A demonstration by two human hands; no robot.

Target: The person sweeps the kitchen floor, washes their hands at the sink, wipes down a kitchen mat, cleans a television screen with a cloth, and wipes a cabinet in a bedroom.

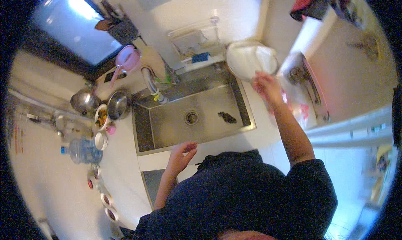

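Note:
My left hand (181, 158) is held by the front rim of the stainless steel sink (166, 122), palm inward and fingers apart, with nothing in it. On the other side, my right hand (266, 84) reaches to the near edge of a round whitish dish or basin (251, 59) at the sink's far right corner. Blur hides whether its fingers grip that edge or only touch it. A dark, limp-looking piece (227, 117) lies in the sink, right of the drain (192, 117). The faucet (152, 83) rises at the back left.
Left of the sink stand a metal pot (118, 105), a dish of food (101, 117), a white bowl (101, 141) and a large water bottle (84, 150). A pink strainer (127, 59) and knife block (123, 31) are behind. A blue sponge (200, 57) sits on the ledge.

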